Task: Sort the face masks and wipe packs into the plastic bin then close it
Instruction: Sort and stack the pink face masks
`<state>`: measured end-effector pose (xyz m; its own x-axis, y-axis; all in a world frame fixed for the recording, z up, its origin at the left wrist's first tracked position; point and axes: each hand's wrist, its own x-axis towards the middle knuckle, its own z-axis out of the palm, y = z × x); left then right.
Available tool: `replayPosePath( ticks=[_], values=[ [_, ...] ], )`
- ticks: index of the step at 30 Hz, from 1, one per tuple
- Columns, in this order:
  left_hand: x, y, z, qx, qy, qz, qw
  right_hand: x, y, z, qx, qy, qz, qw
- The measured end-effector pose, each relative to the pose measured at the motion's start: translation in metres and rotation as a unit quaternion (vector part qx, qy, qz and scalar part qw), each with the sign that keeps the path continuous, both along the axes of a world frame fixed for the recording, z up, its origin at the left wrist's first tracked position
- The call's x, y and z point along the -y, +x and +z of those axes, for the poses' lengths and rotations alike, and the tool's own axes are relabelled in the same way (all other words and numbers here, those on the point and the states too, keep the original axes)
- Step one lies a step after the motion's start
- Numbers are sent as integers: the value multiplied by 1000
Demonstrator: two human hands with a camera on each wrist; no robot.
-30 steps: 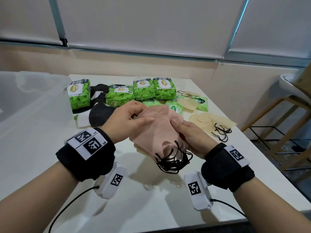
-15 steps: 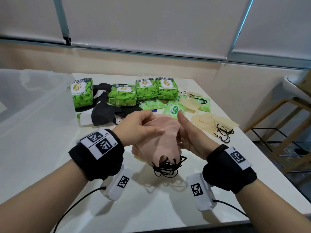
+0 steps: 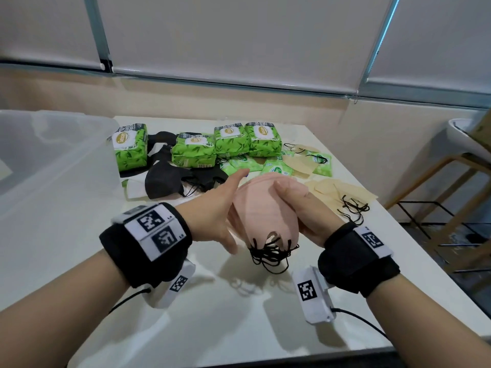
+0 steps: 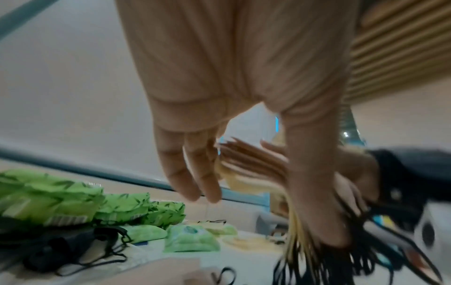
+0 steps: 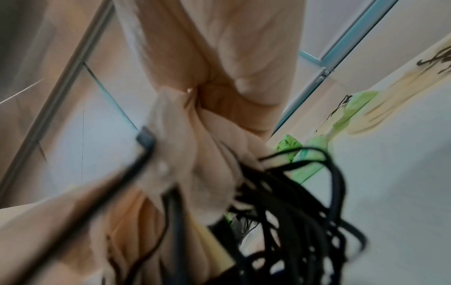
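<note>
Right hand (image 3: 297,205) gripping pink masks (image 3: 261,211), left wrist view exposing stacked edges

i see bare forearms, no sleeves. my left hand (image 3: 212,208) and right hand (image 3: 305,208) each sit beyond a wide black wristband (image 3: 144,245) carrying white tags printed with black square codes (image 3: 156,229). under each wrist, toward the lower middle of the frame, hangs a white camera block (image 3: 313,293) with its own code and a thin black cable (image 3: 358,318).

Four big green wipe packs (image 3: 233,140), one clear bin (image 3: 50,155).
</note>
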<state>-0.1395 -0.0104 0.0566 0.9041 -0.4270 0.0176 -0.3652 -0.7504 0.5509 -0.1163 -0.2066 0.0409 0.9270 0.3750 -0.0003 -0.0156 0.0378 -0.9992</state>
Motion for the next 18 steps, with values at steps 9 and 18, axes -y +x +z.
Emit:
replayPosePath(
  ticks=[9, 18],
  values=[
    [7, 7, -3, 126, 49, -21, 991, -4, -2, 3, 31, 12, 66, 997],
    [14, -2, 2, 157, 146, -3, 977, -10, 1, -2, 37, -27, -5, 999]
  ],
)
